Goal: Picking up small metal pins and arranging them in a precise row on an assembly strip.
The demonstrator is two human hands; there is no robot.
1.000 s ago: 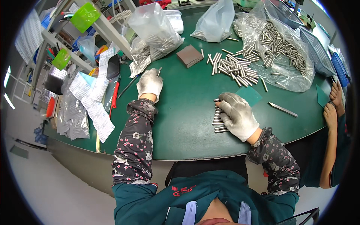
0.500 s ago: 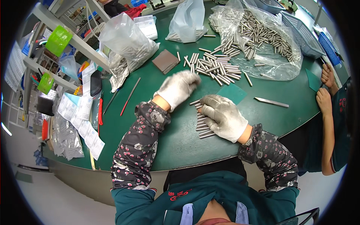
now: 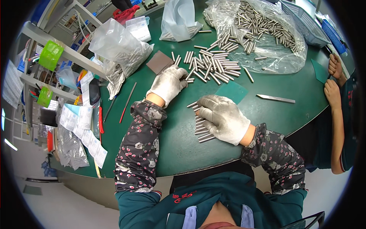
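Those metal pins (image 3: 217, 66), heaped on the worktop (image 3: 177, 152) and rowed under the right hand (image 3: 225, 118), look stiff, slick and apt to roll, best pinched mid-length, though I can't tell whether its grip, or that of the curled left hand (image 3: 168, 84), holds any.

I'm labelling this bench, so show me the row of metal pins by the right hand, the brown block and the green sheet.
Row of metal pins (image 3: 200, 129): head view, on the exposed left ends.
Brown block (image 3: 158, 62): head view, on its upper face.
Green sheet (image 3: 232, 91): head view, near its middle.
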